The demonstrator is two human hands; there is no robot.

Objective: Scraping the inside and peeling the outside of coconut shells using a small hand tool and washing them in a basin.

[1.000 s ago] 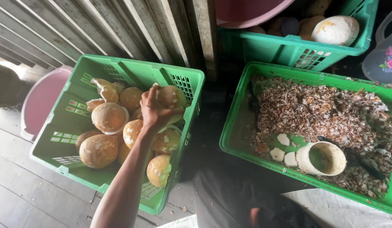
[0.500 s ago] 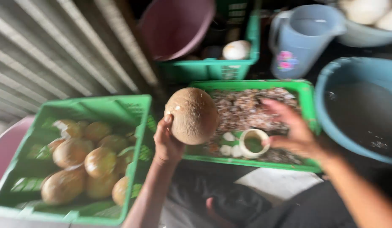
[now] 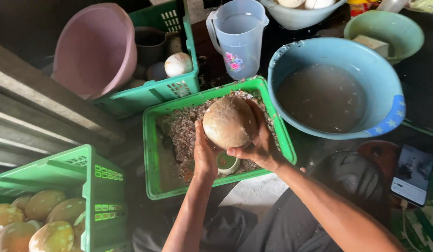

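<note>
A round brown husked coconut [image 3: 229, 122] is held in both hands above a green crate [image 3: 153, 158] lined with brown shavings. My left hand [image 3: 205, 156] cups its lower left side. My right hand [image 3: 259, 142] wraps its right side and underside. Beneath the coconut, a small white cup-like piece [image 3: 228, 163] lies in the shavings. At the bottom left, a second green crate [image 3: 93, 179] holds several more brown coconuts [image 3: 41, 204].
A blue basin [image 3: 387, 114] of murky water stands to the right. Behind are a clear plastic jug [image 3: 237, 37], a pink bucket [image 3: 93, 51], a third green crate [image 3: 177, 86] with a pale coconut [image 3: 178, 64], and a green bowl [image 3: 384, 28]. A phone [image 3: 411, 175] lies at the right.
My left hand lifted a coconut out of the left crate and carried it over the shavings crate. My right hand came in and now grips it too. The view swung right.
</note>
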